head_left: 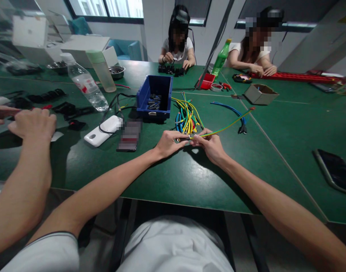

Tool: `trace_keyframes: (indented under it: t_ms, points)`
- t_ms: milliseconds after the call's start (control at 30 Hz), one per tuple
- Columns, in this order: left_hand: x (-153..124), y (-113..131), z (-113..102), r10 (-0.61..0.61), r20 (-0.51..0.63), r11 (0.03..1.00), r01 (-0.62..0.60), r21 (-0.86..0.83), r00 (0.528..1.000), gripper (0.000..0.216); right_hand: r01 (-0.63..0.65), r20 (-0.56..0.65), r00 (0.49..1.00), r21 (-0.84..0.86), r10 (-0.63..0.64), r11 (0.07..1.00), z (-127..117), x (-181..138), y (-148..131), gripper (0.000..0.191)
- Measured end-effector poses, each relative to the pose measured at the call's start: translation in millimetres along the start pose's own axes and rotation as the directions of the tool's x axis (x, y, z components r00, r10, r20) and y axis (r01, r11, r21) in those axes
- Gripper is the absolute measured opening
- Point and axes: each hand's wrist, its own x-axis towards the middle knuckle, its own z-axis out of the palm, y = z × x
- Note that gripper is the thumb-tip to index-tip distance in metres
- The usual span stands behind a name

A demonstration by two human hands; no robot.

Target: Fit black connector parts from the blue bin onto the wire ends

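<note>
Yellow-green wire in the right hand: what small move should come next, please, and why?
Perhaps the left hand should ease the dark piece toward the right hand: the left pinches that piece, and the right grips the yellow-green wire close beside it.

"How does the left hand (168, 144) lie?"
"Pointing right, its thumb (182, 144) and fingers (176, 135) pinched together."
"And the right hand (212, 146)?"
"Pointing left, also pinching, its fingertips (198, 141) just beside the other's."
"The arms?"
"Left forearm (110, 179) slants from near left toward far right; right forearm (263, 189) runs from near right toward far left."
</note>
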Motion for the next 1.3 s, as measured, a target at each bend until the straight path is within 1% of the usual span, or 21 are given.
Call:
trace_keyframes:
  t_ms: [267, 533, 767, 933, 1167, 1300]
  points:
    - [0.6, -0.7, 0.9, -0.035, -0.01, 0.999, 0.035, -0.02, 0.999, 0.019, -0.01, -0.009, 1.0, -0.006, 0.01, 1.0, 0.6, 0.2, -1.4, 0.036]
    - [1.8, 0.5, 0.5, -0.057, 0.04, 0.998, 0.058, -0.023, 0.998, 0.021, 0.009, 0.021, 1.0, 0.006, -0.009, 1.0, -2.4, 2.0, 3.5, 0.034]
    - [1.4, 0.4, 1.3, -0.052, 0.026, 0.999, 0.052, 0.007, 0.998, 0.022, -0.008, -0.004, 1.0, 0.021, 0.008, 1.0, 0.7, 0.3, 1.2, 0.035]
    - [1.7, -0.6, 1.5, -0.057, 0.021, 0.998, 0.057, 0.003, 0.998, 0.022, 0.0, 0.018, 1.0, 0.026, -0.001, 1.0, 1.1, 0.6, -0.2, 0.034]
    - [3.5, -1.1, 1.5, -0.103, 0.057, 0.995, 0.103, 0.005, 0.993, 0.021, -0.008, -0.005, 1.0, -0.002, 0.008, 1.0, 0.8, 1.7, 1.5, 0.034]
    - [3.2, -0.9, 1.8, -0.108, 0.045, 0.994, 0.107, 0.007, 0.993, 0.02, 0.008, -0.012, 1.0, -0.025, -0.008, 1.0, 2.2, 1.7, 2.4, 0.033]
